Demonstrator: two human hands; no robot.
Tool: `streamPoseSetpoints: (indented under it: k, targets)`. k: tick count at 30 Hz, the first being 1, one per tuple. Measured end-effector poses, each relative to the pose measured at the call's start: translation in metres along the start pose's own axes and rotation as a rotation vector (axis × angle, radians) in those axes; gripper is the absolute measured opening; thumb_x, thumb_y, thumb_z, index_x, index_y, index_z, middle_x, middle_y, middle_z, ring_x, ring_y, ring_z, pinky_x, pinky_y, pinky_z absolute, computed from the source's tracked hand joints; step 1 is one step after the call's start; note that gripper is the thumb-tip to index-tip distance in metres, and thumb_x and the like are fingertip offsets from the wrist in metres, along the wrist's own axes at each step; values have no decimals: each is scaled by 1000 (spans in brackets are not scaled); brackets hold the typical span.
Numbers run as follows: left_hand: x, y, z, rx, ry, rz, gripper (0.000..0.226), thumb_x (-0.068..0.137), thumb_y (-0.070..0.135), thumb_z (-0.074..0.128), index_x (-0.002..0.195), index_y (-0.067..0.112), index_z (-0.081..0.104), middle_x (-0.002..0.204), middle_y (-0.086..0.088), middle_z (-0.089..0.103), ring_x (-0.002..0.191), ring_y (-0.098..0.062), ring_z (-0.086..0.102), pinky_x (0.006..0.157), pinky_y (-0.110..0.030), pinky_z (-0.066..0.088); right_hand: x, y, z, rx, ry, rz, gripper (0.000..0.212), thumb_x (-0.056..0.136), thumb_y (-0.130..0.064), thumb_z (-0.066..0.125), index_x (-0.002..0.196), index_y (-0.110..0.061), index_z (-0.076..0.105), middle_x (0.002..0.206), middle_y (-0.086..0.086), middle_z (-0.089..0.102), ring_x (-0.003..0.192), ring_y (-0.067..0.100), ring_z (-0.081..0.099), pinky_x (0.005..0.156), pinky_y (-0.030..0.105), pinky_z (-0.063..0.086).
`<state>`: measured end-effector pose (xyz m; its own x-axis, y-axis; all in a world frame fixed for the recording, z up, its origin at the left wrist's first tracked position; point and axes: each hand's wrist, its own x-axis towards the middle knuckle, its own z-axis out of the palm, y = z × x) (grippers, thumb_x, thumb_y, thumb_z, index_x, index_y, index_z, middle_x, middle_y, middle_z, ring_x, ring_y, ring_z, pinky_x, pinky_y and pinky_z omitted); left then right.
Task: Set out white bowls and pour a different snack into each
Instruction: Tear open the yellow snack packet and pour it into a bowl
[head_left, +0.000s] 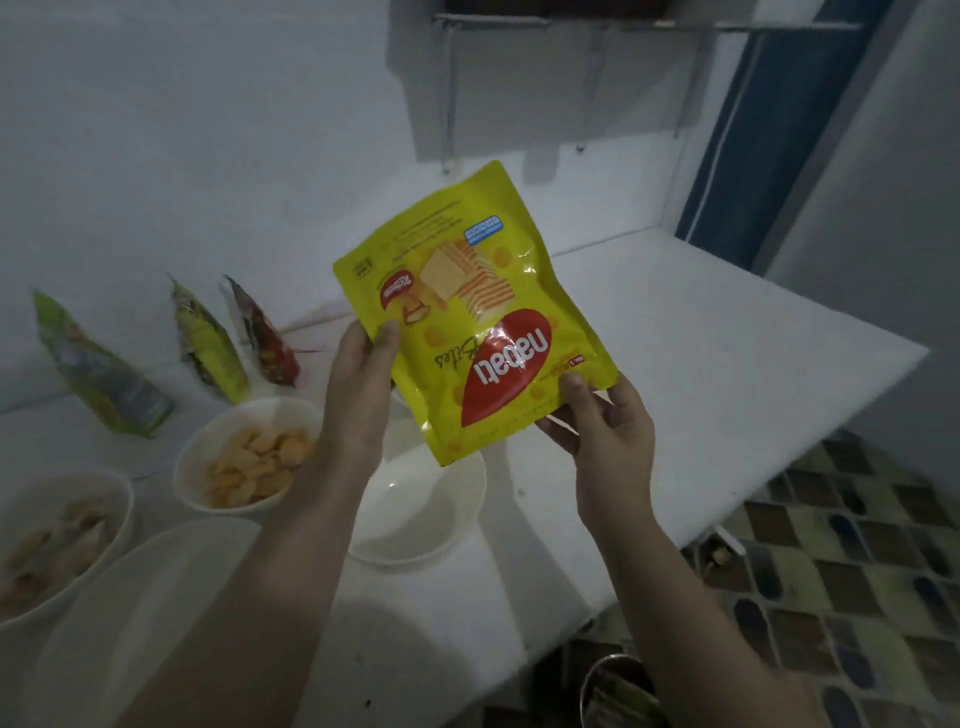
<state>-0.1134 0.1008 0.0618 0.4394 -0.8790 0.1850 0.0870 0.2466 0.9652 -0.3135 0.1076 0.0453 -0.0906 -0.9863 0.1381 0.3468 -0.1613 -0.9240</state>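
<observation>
Seen from above, a person's two bare hands hold a yellow Nabati snack bag (470, 317) upside down in the air above a white table (675, 332). The left hand (363, 384) grips the bag's left edge, thumb pressed on the front and the other fingers hidden behind it. The right hand (602, 431) pinches the lower right corner, thumb on the front and fingers curled underneath. The bag's printed front faces the camera, showing a red oval logo and a picture of layered wafers; it looks sealed, though the top edge nearest the hands is hard to judge. Directly below the bag sits an empty bowl (415, 514), partly hidden by the left forearm. To its left is a bowl of orange-yellow snack pieces (244, 457), and at the far left edge a third bowl (57, 540) holding pale snacks, too blurred to identify. Behind the bowls, three other snack bags lean against the white wall: a green one (98, 369), a yellow-green one (208, 343) and a red one (265, 338). A patterned tiled floor (841, 571) shows at lower right, and a round metal container (618, 691) stands near the bottom edge.
</observation>
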Motion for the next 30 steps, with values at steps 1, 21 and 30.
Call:
streamPoseSetpoints:
  k: [1,21,30]
  targets:
    - [-11,-3,11,36,-39,1,19,99,33,52,114,26,62,110,0,72,102,-21,68,85,-44,55,-13,-4,-12,-5,57,-18,13,98,-15,57,108,-12,65,90,7,75,82,24,73,68,35,59]
    - [-256,-254,143,262,-652,-436,25,100,21,50,125,17,54,117,4,61,102,4,56,90,-20,44,-209,54,-307,-367,866,233,12,100,-15,55,107,-13,64,89,4,74,83,27,72,69,41,62]
    - [-279,-479,112,453,-647,-514,23,99,25,51,120,18,58,123,-2,60,108,-7,58,79,-10,42,-210,306,-403,-367,939,710,9,97,-7,51,97,-3,60,93,22,66,78,35,71,58,36,61]
